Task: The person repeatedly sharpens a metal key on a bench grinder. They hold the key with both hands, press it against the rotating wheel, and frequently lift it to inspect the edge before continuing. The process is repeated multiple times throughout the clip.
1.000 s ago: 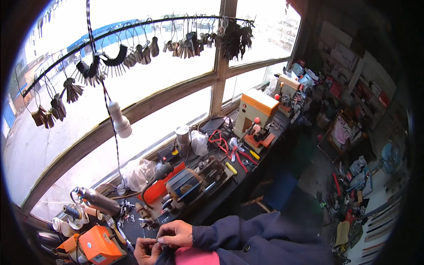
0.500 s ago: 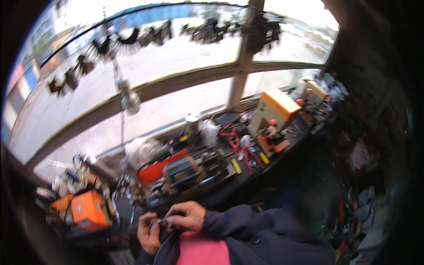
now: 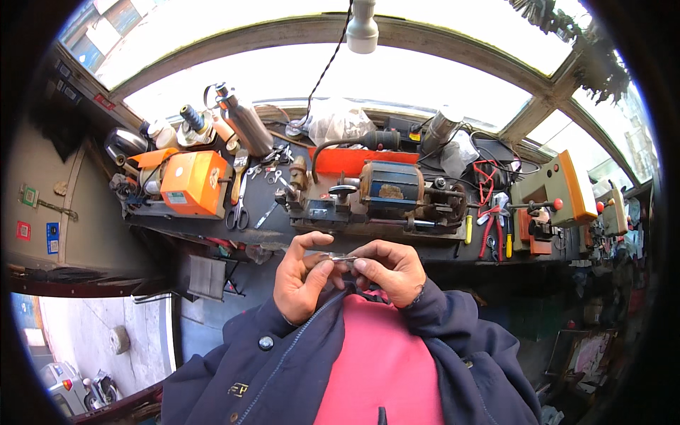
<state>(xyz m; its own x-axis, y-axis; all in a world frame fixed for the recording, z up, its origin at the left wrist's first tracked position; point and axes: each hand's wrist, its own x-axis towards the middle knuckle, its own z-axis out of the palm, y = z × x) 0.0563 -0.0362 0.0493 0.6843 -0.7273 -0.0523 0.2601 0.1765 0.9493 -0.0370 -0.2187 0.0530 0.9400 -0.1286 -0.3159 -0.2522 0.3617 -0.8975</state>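
A small, slim metal piece [image 3: 344,258], perhaps a key, is pinched between my two hands in front of my chest. My left hand [image 3: 299,282] grips its left part with thumb and fingers, the index finger curved up above it. On the other side my right hand [image 3: 391,275] pinches it with the thumb on top; the exact shape is partly covered. Just beyond them on the bench stands a blue-bodied machine [image 3: 391,183] with a clamp [image 3: 343,195]. Steel scissors [image 3: 238,211], loose keys [image 3: 273,172] and a metal strip [image 3: 266,214] lie to its left.
An orange machine [image 3: 190,185] and steel flask [image 3: 252,131] occupy the bench's left. Red-handled pliers [image 3: 488,231], a yellow-handled tool [image 3: 509,244] and a beige machine [image 3: 557,185] are at right. A white lamp holder [image 3: 363,28] hangs overhead. A folding stool [image 3: 207,274] stands below.
The view has swung round, so the bench runs straight across and a doorway shows at left. Both hands now appear higher and further right, still on the small piece.
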